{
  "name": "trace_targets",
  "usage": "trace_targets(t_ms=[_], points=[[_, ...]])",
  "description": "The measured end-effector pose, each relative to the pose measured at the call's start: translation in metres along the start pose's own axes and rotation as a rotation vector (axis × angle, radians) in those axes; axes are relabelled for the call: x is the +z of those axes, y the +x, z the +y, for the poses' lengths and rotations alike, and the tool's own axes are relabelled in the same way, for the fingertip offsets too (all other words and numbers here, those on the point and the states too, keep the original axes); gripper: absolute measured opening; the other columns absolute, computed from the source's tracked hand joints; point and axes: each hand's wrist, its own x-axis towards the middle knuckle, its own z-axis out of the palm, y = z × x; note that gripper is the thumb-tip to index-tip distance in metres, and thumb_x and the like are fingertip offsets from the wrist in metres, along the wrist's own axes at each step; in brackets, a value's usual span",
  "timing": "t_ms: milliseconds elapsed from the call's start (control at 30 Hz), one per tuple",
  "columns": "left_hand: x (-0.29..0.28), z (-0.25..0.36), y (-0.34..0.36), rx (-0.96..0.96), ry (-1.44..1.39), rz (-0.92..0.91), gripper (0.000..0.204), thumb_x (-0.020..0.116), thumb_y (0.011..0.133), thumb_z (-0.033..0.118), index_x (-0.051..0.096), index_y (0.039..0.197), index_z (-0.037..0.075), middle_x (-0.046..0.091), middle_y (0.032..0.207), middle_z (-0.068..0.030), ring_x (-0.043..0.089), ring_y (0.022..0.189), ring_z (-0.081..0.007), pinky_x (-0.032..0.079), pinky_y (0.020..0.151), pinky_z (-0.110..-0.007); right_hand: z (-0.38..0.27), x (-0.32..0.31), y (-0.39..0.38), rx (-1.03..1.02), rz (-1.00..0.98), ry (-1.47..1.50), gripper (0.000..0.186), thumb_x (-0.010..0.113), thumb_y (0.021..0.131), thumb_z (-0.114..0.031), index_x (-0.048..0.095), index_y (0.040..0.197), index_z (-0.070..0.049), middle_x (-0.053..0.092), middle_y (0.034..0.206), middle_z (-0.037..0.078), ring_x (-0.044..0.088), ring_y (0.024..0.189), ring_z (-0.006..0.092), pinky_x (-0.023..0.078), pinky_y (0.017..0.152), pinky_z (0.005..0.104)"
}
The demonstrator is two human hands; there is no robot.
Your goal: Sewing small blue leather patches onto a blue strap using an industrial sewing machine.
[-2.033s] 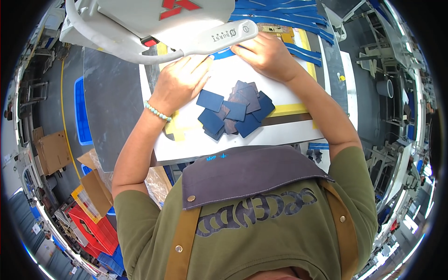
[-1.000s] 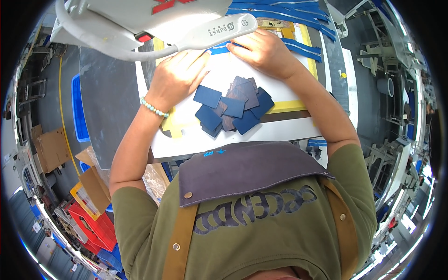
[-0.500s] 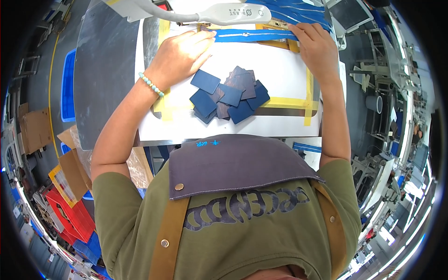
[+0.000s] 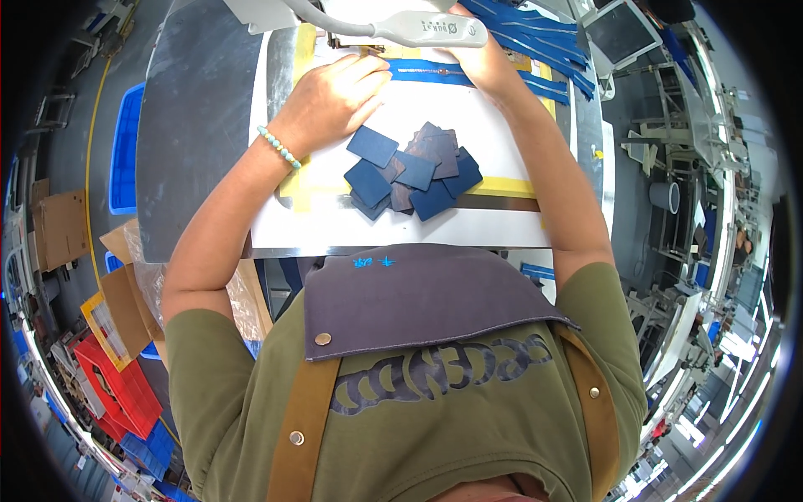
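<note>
A blue zipper (image 4: 431,74) with a pale line of teeth and a small slider lies across the white work surface at the far side. My left hand (image 4: 339,94), with a beaded bracelet at the wrist, has its fingers closed at the zipper's left end. My right hand (image 4: 487,65) is over the zipper, right of its slider, reaching up behind the white lamp (image 4: 431,30). The lamp hides most of its fingers. Past this hand, the zipper tape runs on to the right. Dark blue flat rectangular pieces (image 4: 414,171) lie in an overlapping pile nearer to me.
More blue zippers (image 4: 539,38) are heaped at the far right. A metal machine part (image 4: 355,42) stands beyond my left fingers. Yellow tape (image 4: 502,186) marks the white surface. A blue bin (image 4: 125,151), cardboard boxes (image 4: 63,230) and a red crate (image 4: 121,385) are off to the left.
My right hand has left the zipper's right end and moved left and farther away, behind the lamp. The zipper's right part now slopes down to the right. My left hand stays at the left end.
</note>
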Motion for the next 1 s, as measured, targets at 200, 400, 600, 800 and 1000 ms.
trace_targets(t_ms=[200, 400, 600, 800, 1000], points=[[-0.005, -0.003, -0.005, -0.015, -0.022, -0.016, 0.026, 0.074, 0.090, 0.016, 0.074, 0.112, 0.003, 0.075, 0.119, -0.0094, 0.070, 0.112, -0.0263, 0.056, 0.100, -0.039, -0.035, -0.003, -0.020, 0.096, -0.007, 0.616, 0.040, 0.061, 0.097, -0.011, 0.061, 0.137, -0.007, 0.068, 0.134, 0.009, 0.060, 0.130, 0.0268, 0.048, 0.108, 0.0396], [-0.002, -0.005, -0.006, -0.006, -0.028, -0.010, 0.024, 0.072, 0.091, 0.016, 0.075, 0.111, 0.003, 0.075, 0.119, -0.0100, 0.070, 0.112, -0.0265, 0.055, 0.100, -0.039, -0.047, -0.001, -0.058, -0.476, -0.052, -0.844, 0.018, 0.070, 0.089, -0.006, 0.078, 0.105, -0.008, 0.072, 0.112, 0.006, 0.064, 0.103, 0.0269, 0.052, 0.093, 0.0394], [-0.001, -0.004, -0.004, 0.012, -0.020, -0.015, 0.024, 0.072, 0.091, 0.015, 0.076, 0.111, 0.002, 0.075, 0.118, -0.0106, 0.071, 0.110, -0.0260, 0.056, 0.100, -0.038, -0.032, -0.004, -0.065, -0.548, -0.001, -0.853, 0.019, 0.071, 0.085, 0.000, 0.078, 0.101, -0.007, 0.072, 0.106, 0.004, 0.065, 0.099, 0.0261, 0.051, 0.089, 0.0394], [-0.002, -0.001, -0.002, 0.035, 0.042, -0.016, 0.025, 0.073, 0.091, 0.016, 0.075, 0.110, 0.000, 0.075, 0.117, -0.0107, 0.071, 0.108, -0.0246, 0.055, 0.098, -0.038, -0.030, -0.004, -0.066, -0.538, -0.017, -0.873, 0.025, 0.073, 0.085, 0.002, 0.080, 0.107, -0.008, 0.073, 0.111, 0.006, 0.067, 0.107, 0.0264, 0.053, 0.095, 0.0368], [-0.004, 0.000, -0.002, 0.026, 0.075, -0.032, 0.026, 0.074, 0.092, 0.019, 0.075, 0.111, 0.001, 0.075, 0.117, -0.0097, 0.070, 0.108, -0.0241, 0.055, 0.095, -0.037, -0.030, -0.001, -0.064, -0.557, -0.002, -0.827, 0.022, 0.073, 0.084, 0.003, 0.078, 0.103, -0.007, 0.074, 0.109, 0.005, 0.069, 0.103, 0.0256, 0.057, 0.087, 0.0370]])
